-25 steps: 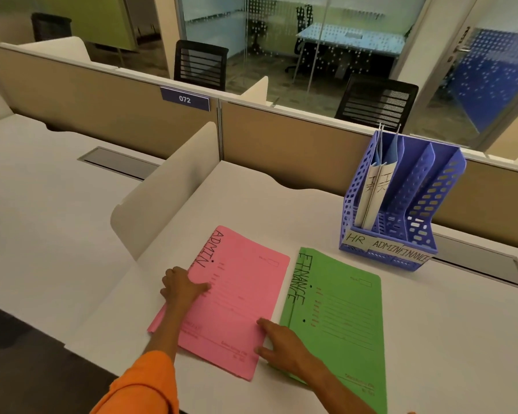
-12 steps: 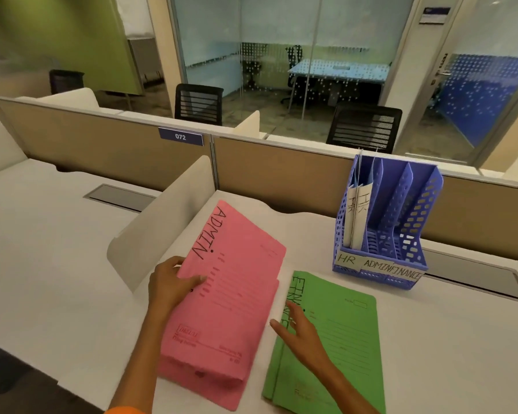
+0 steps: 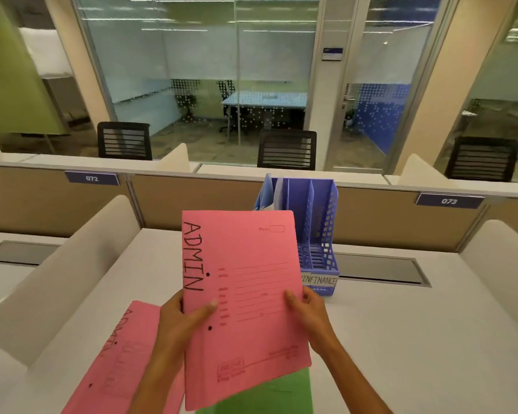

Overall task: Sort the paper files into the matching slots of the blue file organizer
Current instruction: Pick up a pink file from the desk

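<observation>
I hold a pink file marked ADMIN [image 3: 245, 282] upright in front of me, above the desk. My left hand [image 3: 181, 321] grips its left edge and my right hand [image 3: 307, 312] grips its right edge. A second pink ADMIN file [image 3: 117, 363] lies flat on the desk at the lower left. A green file [image 3: 269, 395] lies under the raised one, mostly hidden. The blue file organizer [image 3: 317, 234] stands behind the held file, partly covered by it. White and blue files [image 3: 265, 195] stand in its left slot. Part of its front label [image 3: 320, 281] shows.
A curved white divider [image 3: 60, 270] rises on the left of the white desk [image 3: 416, 339], another [image 3: 503, 264] on the right. A beige partition [image 3: 192, 198] with number plates runs behind the organizer. Grey cable hatches [image 3: 377, 270] sit at the desk's back edge.
The top pink file has come off the stack and up in front of me. My right hand left the green file and took the pink file's right edge. The view tilted up.
</observation>
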`<state>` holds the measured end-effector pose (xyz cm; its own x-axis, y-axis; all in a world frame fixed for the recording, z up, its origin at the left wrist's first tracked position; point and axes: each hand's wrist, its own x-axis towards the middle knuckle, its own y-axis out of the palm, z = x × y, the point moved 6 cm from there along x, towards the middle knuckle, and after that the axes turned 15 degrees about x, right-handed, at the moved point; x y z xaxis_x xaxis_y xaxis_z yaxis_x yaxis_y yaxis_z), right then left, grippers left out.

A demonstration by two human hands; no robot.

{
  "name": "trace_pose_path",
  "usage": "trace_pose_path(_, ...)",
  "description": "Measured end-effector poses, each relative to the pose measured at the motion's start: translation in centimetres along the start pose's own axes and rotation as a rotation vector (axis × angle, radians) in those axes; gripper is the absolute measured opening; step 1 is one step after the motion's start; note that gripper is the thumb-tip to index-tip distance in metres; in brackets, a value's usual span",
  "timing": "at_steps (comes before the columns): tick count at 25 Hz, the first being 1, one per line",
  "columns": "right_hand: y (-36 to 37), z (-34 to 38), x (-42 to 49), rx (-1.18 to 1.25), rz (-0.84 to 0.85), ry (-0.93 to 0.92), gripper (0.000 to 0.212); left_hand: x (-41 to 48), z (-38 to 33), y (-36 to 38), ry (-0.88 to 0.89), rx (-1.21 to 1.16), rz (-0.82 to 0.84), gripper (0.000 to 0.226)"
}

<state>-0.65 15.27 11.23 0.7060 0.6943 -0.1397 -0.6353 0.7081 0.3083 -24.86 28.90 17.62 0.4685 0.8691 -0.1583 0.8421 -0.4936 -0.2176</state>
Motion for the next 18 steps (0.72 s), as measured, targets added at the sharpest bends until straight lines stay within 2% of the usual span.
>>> trace_pose_path(2,-3.3,1.4,0.8,-0.055,0.0,-0.002,0.031,-0.2,-0.4,3.8,-0.052,-0.085,0.14,0.051)
trace_pose_path(4,-5.7,2.9,1.6,-0.114,0.013,-0.013,0.034,-0.2,-1.0,6.9,-0.072,-0.107,0.2,0.052)
trace_pose_path(9,-9.4,5.3,5.0,-0.171,0.049,-0.046,0.038,0.5,-3.6,11.7,-0.034,-0.088,0.104,0.036)
trace_pose_path(11,-10.4,6.0,6.4,-0.184,0.026,-0.066,0.03,1.1,-5.0,12.6,-0.013,-0.092,-0.001,0.028)
trace_pose_path(13,-11.7,5.8,8.1,-0.278,-0.037,-0.114,0.027,1.5,-6.8,12.7,0.041,-0.087,-0.21,0.02)
trace_pose_path(15,-12.9,4.4,10.0,-0.509,-0.062,-0.164,0.037,1.7,-9.5,13.3,0.146,-0.055,-0.414,0.016)
trace_pose_path(18,-12.1,1.0,12.5,-0.904,0.061,-0.2,0.06,3.7,-12.7,16.0,0.25,-0.059,-0.584,0.011)
